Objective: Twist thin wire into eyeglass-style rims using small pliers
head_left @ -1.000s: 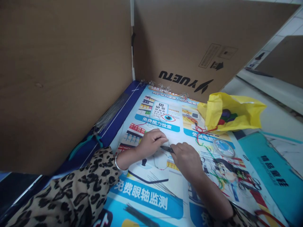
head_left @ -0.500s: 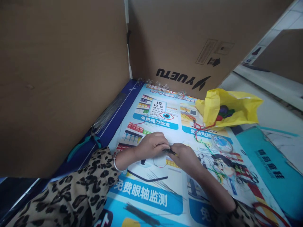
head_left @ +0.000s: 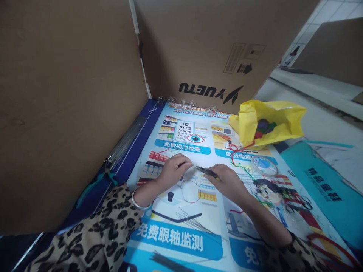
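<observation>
My left hand (head_left: 173, 172) is closed in a pinch, thumb against fingers, above the printed sheet. From its fingertips hangs a thin wire loop (head_left: 191, 202), roughly round, with faint reddish spots along its lower edge. My right hand (head_left: 227, 183) is wrapped round small pliers (head_left: 206, 172) with dark jaws and a bit of yellow at the handle. The jaws point left toward the left fingertips, a small gap away from them. Whether the jaw tips grip any wire is too fine to make out.
Brown cardboard walls (head_left: 198, 49) rise at the left and back. A yellow bag (head_left: 289, 122) with coloured balls stands at right, near a clear tape roll (head_left: 264, 166) and a teal box lid (head_left: 320, 185). Wire bundles (head_left: 126, 141) and teal-handled pliers (head_left: 95, 185) lie left. Loose wires (head_left: 170, 262) lie in front.
My hands have drawn apart: the pliers' jaws, earlier right at the left fingertips, now show more fully to the right of them. The camera view has shifted a little.
</observation>
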The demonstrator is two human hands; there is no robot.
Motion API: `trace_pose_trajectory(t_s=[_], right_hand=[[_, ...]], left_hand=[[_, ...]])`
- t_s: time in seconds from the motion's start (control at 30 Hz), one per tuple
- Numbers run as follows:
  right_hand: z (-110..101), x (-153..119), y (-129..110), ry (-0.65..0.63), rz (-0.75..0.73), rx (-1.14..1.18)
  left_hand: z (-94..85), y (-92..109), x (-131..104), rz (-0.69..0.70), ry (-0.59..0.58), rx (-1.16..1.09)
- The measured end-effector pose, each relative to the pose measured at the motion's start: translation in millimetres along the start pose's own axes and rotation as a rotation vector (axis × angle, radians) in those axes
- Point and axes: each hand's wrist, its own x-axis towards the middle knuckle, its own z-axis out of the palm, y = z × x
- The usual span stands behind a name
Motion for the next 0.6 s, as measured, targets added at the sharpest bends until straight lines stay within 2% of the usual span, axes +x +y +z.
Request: trace_pose_trajectory(t_s=[0.2,0.4,0.47,0.6], right_hand=[[0,0,-6,-0.055,-0.005,0.036],[1,-4,-6,-0.048,0.073,-0.029],[2,-7,-3,-0.019,0.087,-0.062],[8,-13,6,0.053,0.107,-0.115]], left_hand=[[3.5,2,-2,-0.017,-0.046,0.022],[1.1,4,-2,0.001,-0.095,0.010],[1.1,2,-2,-0.017,-0.096,0.076],[3.6,-2,-3,-0.044,-0.130,0.360]])
